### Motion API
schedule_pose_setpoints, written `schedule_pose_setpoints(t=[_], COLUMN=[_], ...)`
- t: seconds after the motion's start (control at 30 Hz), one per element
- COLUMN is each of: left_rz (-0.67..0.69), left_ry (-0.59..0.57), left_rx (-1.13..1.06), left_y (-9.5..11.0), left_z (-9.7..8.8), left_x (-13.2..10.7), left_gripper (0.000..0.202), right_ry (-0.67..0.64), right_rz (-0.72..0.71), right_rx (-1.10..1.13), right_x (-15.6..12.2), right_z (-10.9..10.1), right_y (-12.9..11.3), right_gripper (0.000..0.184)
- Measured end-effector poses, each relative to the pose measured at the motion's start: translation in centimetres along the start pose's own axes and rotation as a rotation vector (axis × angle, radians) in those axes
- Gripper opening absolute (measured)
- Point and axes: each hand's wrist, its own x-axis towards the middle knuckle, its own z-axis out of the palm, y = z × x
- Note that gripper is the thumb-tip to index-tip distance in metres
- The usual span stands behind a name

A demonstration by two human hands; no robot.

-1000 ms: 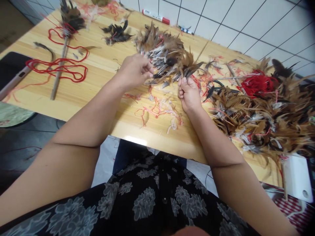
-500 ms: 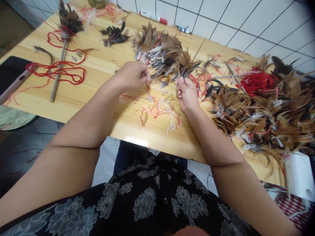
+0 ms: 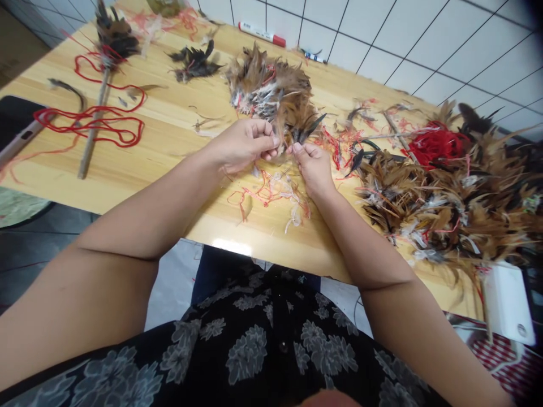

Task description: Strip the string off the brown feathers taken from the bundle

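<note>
A brown feather bunch (image 3: 271, 93) with white quills and red thread lies on the wooden table (image 3: 178, 124) just beyond my hands. My left hand (image 3: 244, 146) is closed in a pinch at the bunch's near end. My right hand (image 3: 311, 164) is curled shut beside it, fingertips on the same dark feathers. The two hands nearly touch. Loose red and white thread scraps (image 3: 271, 195) lie under them.
A large heap of brown feathers (image 3: 449, 198) with a red thread tangle (image 3: 436, 144) fills the right. A stick with feathers and a red cord (image 3: 95, 118) lies left. A dark feather clump (image 3: 193, 61), a red-capped marker (image 3: 261, 33), a dark phone-like slab (image 3: 17, 121) and a white box (image 3: 507, 302) sit around.
Both hands have drawn together toward the near end of the feather bunch. The left hand came down and right; the right hand shifted left.
</note>
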Motion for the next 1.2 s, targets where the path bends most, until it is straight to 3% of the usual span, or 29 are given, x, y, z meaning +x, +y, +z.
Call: schedule_pose_setpoints(t=[0.27, 0.6, 0.8, 0.97, 1.2], left_rz=[0.031, 0.019, 0.067, 0.075, 0.142], left_ry=[0.028, 0.085, 0.09, 0.055, 0.135], left_rx=[-0.061, -0.085, -0.048, 0.008, 0.187], left_y=[-1.5, -1.3, -1.1, -0.8, -1.0], left_z=[0.2, 1.3, 1.0, 1.8, 2.8], left_x=[0.3, 0.2, 0.1, -0.5, -0.8], left_gripper=[0.03, 0.036, 0.03, 0.027, 0.023], right_ry=[-0.05, -0.126, -0.072, -0.025, 0.034], right_rz=[0.004, 0.028, 0.035, 0.007, 0.017], right_rx=[-0.033, 0.053, 0.039, 0.023, -0.074], right_x=[0.2, 0.2, 0.2, 0.3, -0.1], right_z=[0.2, 0.4, 0.1, 0.1, 0.6], right_y=[0.5, -0.1, -0.1, 0.6, 0.4], right_gripper=[0.068, 0.047, 0.048, 0.048, 0.049])
